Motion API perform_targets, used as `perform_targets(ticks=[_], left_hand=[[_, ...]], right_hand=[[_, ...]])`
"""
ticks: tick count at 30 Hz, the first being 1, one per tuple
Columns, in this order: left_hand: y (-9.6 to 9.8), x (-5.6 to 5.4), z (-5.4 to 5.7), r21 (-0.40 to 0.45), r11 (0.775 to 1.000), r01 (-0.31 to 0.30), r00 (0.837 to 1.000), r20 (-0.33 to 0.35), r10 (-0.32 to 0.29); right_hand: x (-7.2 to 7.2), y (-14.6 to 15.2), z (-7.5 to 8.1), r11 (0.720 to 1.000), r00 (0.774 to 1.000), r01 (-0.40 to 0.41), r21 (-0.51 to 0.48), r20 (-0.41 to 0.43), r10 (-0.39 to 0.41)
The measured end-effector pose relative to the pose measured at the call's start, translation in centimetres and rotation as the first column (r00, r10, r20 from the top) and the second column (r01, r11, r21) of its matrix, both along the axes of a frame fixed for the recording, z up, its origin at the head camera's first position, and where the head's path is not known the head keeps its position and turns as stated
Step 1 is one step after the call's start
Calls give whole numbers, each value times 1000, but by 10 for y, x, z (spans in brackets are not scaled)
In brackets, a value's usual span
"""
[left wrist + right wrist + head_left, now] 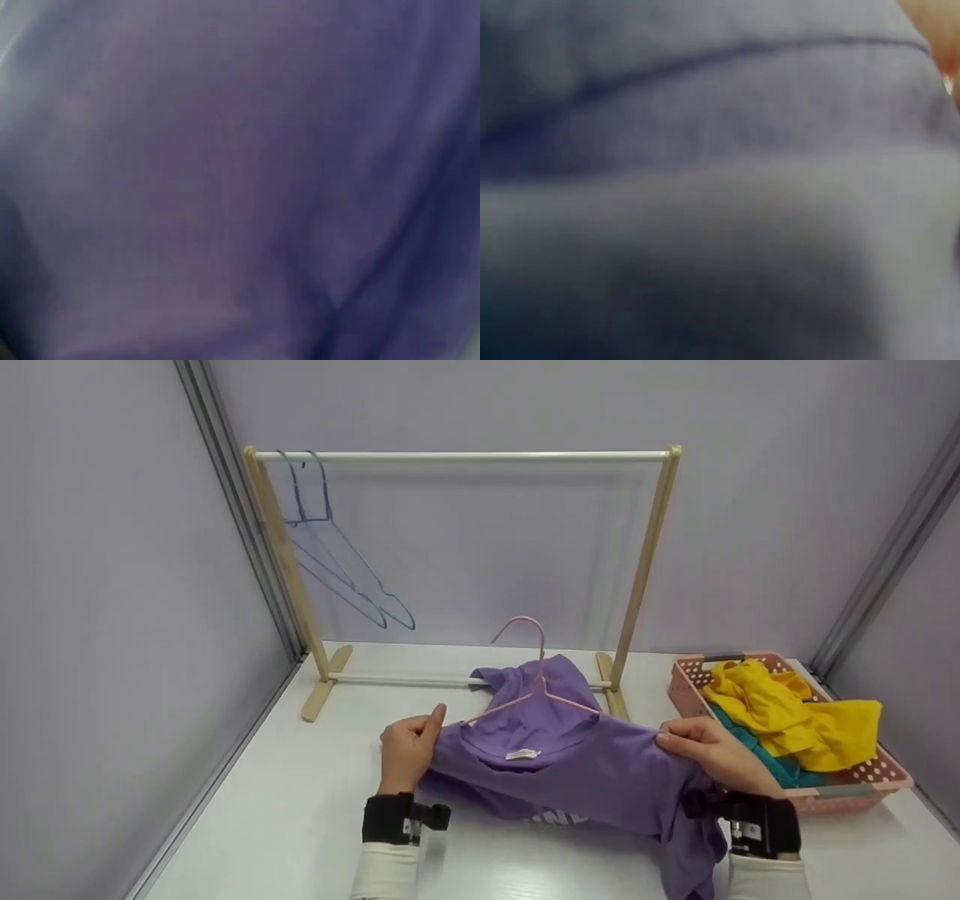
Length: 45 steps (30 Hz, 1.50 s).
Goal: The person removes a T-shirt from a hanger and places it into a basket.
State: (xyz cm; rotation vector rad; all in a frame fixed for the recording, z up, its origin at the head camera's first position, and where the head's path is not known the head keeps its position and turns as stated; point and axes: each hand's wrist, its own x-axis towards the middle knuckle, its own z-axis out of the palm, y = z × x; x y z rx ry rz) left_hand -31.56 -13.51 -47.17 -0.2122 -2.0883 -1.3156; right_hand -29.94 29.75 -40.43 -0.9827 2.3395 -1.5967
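Note:
A purple T-shirt (555,772) is on a pink hanger (541,660), whose hook stands up above the neckline. A white label shows inside the collar. My left hand (409,746) grips the shirt at its left shoulder, thumb up, the other fingers partly hidden. At the other shoulder, my right hand (712,750) pinches the fabric between thumb and fingers. Part of the shirt lies behind the hanger, over the lower bar of the rack. Blurred purple fabric (225,187) fills the left wrist view, and the right wrist view shows more of the shirt (742,112) close up.
A rack with a white top rail (465,457) and wooden posts stands at the back. Blue hangers (328,502) hang at its left end. To the right, a pink basket (686,690) holds a yellow garment (765,712) and a teal one (765,750). Grey walls enclose the white table (285,810).

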Motion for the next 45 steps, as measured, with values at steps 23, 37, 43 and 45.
perform_targets(ticks=[23,37,43,45], left_hand=[[24,2,1,-126,976,175,984,38,-171],[26,-2,-2,64,980,188,981,-56,-184],[26,-4,-6,161,973,164,982,-117,-146],[25,-5,-8,171,974,150,983,-135,-128]], right_hand=[[13,-124,-12,977,973,208,52,-111,-201],[16,-114,-8,971,988,134,198,-103,-115],[17,-107,-5,974,991,132,186,-61,-122],[17,-105,-5,976,992,127,176,-48,-121]])
